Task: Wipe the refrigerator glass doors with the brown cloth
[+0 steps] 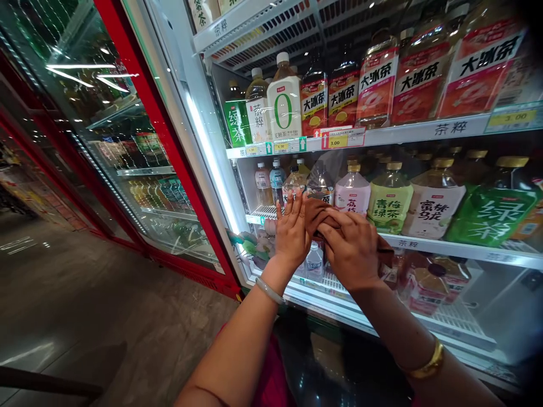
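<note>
A brown cloth (318, 217) is bunched in my right hand (353, 246), whose fingers are curled over it at the middle shelf. My left hand (292, 229) lies beside it, fingers stretched and spread, in front of the shelf's left end; its edge touches or nearly touches the cloth. Just behind the cloth stand a clear bottle (321, 180) with a dark label and a pink-labelled bottle (352, 189). To the right of them is a light green bottle (390, 200). Part of the shelf edge is hidden behind both hands.
An upper shelf (390, 134) holds large tea bottles with red labels. Below, a lower rack (458, 322) carries more bottles. The red-framed glass door (169, 135) stands at the left. Several bottles line the middle shelf to the right, including a green one (494, 212).
</note>
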Available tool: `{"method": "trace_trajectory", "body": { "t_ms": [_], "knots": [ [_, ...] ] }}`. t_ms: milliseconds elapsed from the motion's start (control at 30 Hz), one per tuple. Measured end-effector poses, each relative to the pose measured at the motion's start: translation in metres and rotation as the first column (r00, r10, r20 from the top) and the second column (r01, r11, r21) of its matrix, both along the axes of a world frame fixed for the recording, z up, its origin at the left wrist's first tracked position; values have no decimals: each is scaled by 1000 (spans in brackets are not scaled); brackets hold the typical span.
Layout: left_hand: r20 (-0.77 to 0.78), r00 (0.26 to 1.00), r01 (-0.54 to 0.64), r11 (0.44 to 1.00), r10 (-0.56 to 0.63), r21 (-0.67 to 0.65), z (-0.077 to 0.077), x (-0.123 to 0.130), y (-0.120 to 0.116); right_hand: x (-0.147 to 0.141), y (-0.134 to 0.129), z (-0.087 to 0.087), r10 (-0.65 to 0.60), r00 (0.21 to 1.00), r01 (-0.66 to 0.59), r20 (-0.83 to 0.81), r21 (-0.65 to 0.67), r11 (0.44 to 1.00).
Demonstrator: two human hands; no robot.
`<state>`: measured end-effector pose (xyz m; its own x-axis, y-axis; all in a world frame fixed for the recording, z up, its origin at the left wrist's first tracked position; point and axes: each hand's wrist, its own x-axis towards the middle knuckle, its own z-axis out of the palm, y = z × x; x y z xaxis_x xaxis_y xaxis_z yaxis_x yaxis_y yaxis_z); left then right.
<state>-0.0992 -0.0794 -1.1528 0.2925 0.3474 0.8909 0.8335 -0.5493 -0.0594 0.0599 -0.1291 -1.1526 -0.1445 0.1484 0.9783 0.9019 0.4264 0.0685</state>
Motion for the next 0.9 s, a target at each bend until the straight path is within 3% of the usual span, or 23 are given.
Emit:
{"method": "trace_trajectory", "body": {
  "t_ms": [167, 367, 467, 633, 700, 900],
  "knots": [
    [-29, 999, -29, 999, 28, -38, -3, -9, -4, 8, -3, 12, 19, 1000, -19, -14, -20, 1000],
    [-105, 992, -76, 992, 65, -101, -6, -30, -12, 31, 0, 38, -13, 956, 33, -294, 60, 998],
    [-115, 991, -91, 987, 75, -136, -9, -39, -16, 8, 1, 28, -15, 963, 24, -269, 29, 999],
    [-111, 992, -87, 976, 66, -201, -14, -52, -20, -53, 1, -3, 15, 998, -19, -67, -55, 998],
    [-111, 992, -88, 972, 65, -216, -14, -57, -21, -63, 2, -4, 37, 998, -40, -44, -75, 996],
    [-123, 988, -120, 963, 92, -240, -13, -74, -27, -35, 8, 30, 47, 956, -48, -289, 1, 999]
  ]
}}
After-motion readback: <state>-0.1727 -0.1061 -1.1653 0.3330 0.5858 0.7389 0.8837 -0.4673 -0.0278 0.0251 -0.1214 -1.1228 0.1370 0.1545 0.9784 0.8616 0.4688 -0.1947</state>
